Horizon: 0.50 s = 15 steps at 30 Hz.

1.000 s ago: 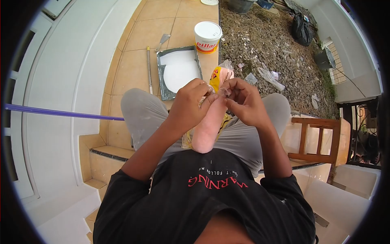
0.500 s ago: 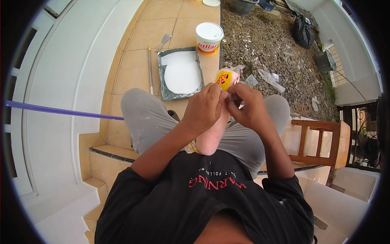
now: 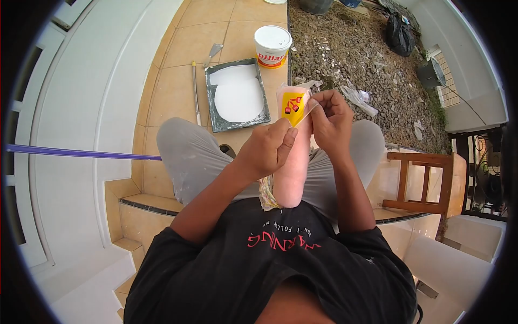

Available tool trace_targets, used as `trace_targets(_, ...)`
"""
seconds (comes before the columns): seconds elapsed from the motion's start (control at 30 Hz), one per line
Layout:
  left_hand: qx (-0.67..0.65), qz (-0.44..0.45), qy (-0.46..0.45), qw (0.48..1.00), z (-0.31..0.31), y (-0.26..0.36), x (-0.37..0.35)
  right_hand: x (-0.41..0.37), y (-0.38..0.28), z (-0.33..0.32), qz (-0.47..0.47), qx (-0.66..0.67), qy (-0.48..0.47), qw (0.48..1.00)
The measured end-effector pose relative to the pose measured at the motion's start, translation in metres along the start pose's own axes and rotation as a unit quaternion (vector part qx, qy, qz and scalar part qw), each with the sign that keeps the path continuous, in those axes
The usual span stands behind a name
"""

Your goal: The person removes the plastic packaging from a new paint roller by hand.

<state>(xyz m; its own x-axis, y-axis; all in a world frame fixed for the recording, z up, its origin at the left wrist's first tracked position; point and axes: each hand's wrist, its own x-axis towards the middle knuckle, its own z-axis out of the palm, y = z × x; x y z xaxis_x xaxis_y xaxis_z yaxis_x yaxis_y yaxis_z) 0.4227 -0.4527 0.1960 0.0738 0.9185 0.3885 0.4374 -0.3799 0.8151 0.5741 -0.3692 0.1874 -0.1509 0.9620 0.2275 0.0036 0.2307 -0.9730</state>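
Note:
A pink roller sleeve lies lengthwise between the knees, its near end against the black shirt. Clear plastic wrapping with a yellow label covers its far end. My left hand is closed on the wrapping at the label's near edge. Just right of the label, my right hand pinches the plastic, which stretches between both hands. A crumpled patterned wrapper sits along the sleeve's left side.
Ahead stand a tray of white paint and a Pillar bucket. A scraper and a metal pole lie left of them. A purple pole is at left, a wooden stool at right.
My hands have moved apart, stretching the plastic between them. More of the pink sleeve and the label shows, and the patterned wrapper is more exposed.

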Motion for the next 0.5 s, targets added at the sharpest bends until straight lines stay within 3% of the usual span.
trace_targets(0.07,-0.019,0.002,0.011,1.000,0.000,-0.004,-0.006,0.004,0.005,0.002,0.015,0.032,0.001,0.999)
trace_targets(0.17,-0.009,0.061,-0.025,0.998,-0.004,-0.003,-0.024,0.025,0.032,-0.015,0.101,0.134,0.054,0.984)
trace_targets(0.2,-0.037,0.039,-0.020,0.998,-0.002,0.002,-0.032,0.037,0.045,-0.025,0.088,0.147,0.094,0.981)
trace_targets(0.27,-0.090,-0.008,-0.001,0.996,0.006,0.011,-0.048,0.039,0.042,-0.032,0.089,0.138,0.006,0.986)
trace_targets(0.3,-0.191,-0.077,0.066,0.976,0.010,0.005,-0.051,0.033,0.033,-0.030,0.090,0.145,-0.022,0.985)
trace_targets(0.37,-0.374,-0.200,0.189,0.886,0.011,-0.019,-0.042,0.031,0.012,-0.028,0.077,0.137,-0.029,0.987)
trace_targets(0.47,-0.395,-0.144,0.169,0.891,-0.004,-0.021,-0.015,0.027,0.009,-0.025,0.033,0.155,-0.053,0.986)
trace_targets(0.5,-0.349,-0.132,0.135,0.918,-0.006,-0.023,-0.015,0.023,0.009,-0.023,0.017,0.168,-0.063,0.984)
